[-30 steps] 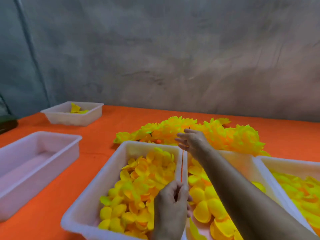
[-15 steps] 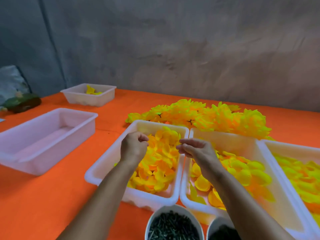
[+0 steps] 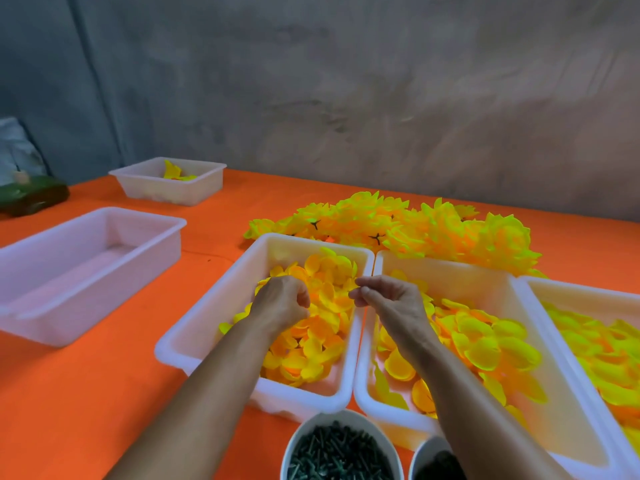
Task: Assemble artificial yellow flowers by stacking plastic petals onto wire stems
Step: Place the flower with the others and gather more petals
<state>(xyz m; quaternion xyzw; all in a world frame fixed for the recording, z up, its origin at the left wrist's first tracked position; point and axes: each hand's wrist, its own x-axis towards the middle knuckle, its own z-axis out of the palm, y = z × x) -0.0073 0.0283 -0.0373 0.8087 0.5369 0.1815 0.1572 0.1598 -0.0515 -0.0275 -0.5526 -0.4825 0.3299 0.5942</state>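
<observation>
My left hand [image 3: 282, 303] reaches into a white tray [image 3: 207, 323] full of small yellow petals [image 3: 322, 344], its fingers curled down onto them. My right hand [image 3: 391, 303] hovers over the seam between that tray and the middle tray [image 3: 450, 268] of larger petals [image 3: 485, 344]. Its thumb and fingertips are pinched together. No wire stem shows between them. Finished yellow flowers [image 3: 433, 230] are heaped behind the trays.
A third petal tray [image 3: 571, 289] sits at the right edge. An empty white tray [image 3: 86, 258] and a smaller one [image 3: 173, 181] stand to the left on the orange tablecloth. Two bowls [image 3: 339, 452] of dark green parts sit near me. A grey wall is behind.
A second ago both hands held a thin orange wire upright. My left hand has since gone forward and down into the small-petal tray. The view has tilted down and the bowls have come into sight.
</observation>
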